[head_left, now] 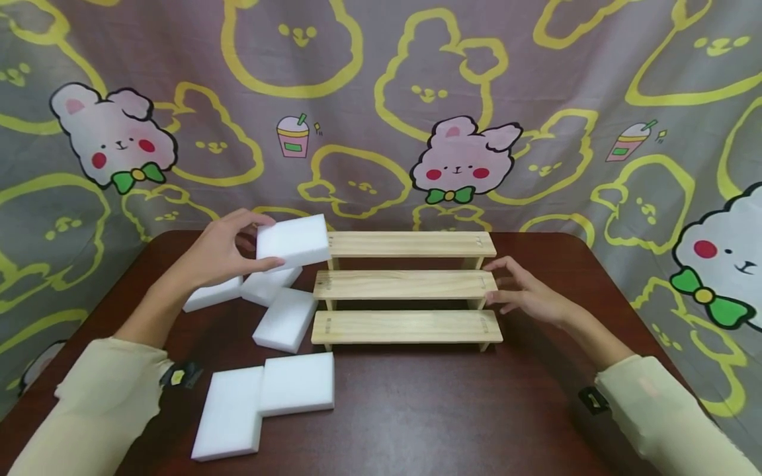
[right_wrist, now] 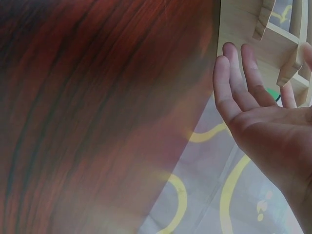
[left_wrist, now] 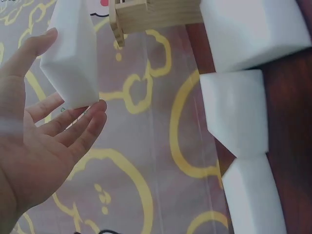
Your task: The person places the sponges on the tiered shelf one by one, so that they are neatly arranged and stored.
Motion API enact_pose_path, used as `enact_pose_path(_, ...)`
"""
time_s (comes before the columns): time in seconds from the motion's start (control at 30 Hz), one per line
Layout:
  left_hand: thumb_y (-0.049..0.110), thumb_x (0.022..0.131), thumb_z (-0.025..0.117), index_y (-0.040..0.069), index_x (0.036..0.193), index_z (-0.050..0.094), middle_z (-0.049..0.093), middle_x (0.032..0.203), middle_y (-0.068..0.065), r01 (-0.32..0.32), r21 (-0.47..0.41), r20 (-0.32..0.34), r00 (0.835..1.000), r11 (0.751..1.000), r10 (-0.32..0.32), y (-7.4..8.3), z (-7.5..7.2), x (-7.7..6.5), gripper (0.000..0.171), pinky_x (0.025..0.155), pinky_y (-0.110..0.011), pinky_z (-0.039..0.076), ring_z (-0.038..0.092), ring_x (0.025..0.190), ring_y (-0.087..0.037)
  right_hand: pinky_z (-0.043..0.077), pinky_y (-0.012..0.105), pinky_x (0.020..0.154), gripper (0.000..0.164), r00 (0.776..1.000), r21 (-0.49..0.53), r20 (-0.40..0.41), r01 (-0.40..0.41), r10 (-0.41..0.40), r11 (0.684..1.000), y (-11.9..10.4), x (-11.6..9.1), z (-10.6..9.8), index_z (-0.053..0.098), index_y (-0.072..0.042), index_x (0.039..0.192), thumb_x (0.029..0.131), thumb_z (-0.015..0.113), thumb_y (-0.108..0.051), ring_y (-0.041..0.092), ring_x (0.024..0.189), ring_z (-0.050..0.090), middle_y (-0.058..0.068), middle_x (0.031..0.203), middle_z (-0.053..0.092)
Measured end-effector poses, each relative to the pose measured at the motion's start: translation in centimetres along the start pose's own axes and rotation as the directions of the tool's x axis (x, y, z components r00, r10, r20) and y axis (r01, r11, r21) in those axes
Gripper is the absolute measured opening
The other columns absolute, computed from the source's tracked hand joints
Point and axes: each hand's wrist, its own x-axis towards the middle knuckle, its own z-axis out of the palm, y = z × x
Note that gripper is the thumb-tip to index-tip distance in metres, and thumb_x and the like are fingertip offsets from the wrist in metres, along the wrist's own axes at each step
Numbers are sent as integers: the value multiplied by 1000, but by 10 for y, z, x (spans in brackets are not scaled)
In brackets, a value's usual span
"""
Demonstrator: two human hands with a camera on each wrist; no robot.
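My left hand (head_left: pixel 217 248) grips a white foam block (head_left: pixel 292 241), thumb on one side and fingers on the other. The block is raised at the left end of a three-step wooden display stand's top board (head_left: pixel 411 244). In the left wrist view the block (left_wrist: pixel 73 53) sits between thumb and fingertips. My right hand (head_left: pixel 532 294) is at the right end of the stand's middle board (head_left: pixel 399 285), its thumb and index finger holding that end from front and back. The other fingers (right_wrist: pixel 224 87) extend loosely in the right wrist view.
Several more foam blocks lie left of the stand, one (head_left: pixel 286 320) close beside it. Two others, a flat block (head_left: pixel 229 413) and its neighbour (head_left: pixel 297 383), touch near the front. The dark brown table (head_left: pixel 417 410) backs onto a patterned curtain (head_left: pixel 357 99).
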Motion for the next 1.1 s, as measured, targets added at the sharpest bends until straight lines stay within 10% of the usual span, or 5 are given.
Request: enact_pose_path(1.1, 21, 83, 87, -4, 138, 56, 58, 130, -20, -186, -156, 106, 973, 970, 204, 47, 45, 69, 68, 88, -48, 54, 59, 113, -35, 55, 46, 83, 53, 1000, 18, 13, -6, 6, 1000, 2, 1, -2, 32, -1, 141, 100, 65, -10, 36, 107, 66, 31, 129, 54)
